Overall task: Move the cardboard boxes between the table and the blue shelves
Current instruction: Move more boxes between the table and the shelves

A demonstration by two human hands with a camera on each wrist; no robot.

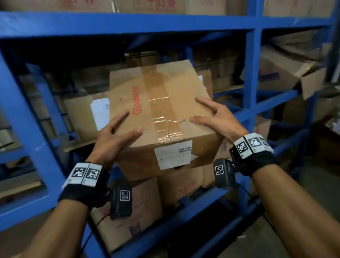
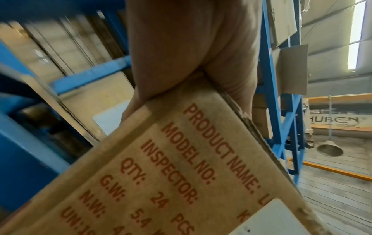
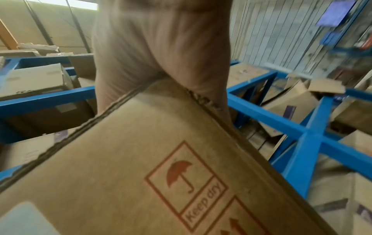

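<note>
Cardboard box (image 1: pixel 159 109) with red "Glodway" lettering and a strip of clear tape down its top is what I've got between both hands, held up in front of the middle bay of the blue shelves (image 1: pixel 250 70). I can't tell whether its far end is resting on anything in there. It carries two white labels that I can count: one on the near face and one showing in the right wrist view.

My left hand (image 1: pixel 114 137) clamps the near left corner, thumb lying flat across the top and fingers stretched along the left edge. My right hand (image 1: pixel 215 116) mirrors it on the near right corner, thumb on top and fingers running up the right edge. Both are spread wide but properly gripping (the wrist views show each palm wedged right over a top corner). The left side is printed with product and weight lines, the right side with a "Keep dry" umbrella mark.

Behind the box, in the same bay, I count one box with a white sheet (image 1: pixel 100 114) stuck on it. Below sit two more boxes (image 1: pixel 131 210) side by side. The shelf above holds a row of them, and off to the right there's one crumpled open box (image 1: pixel 283 73).
</note>
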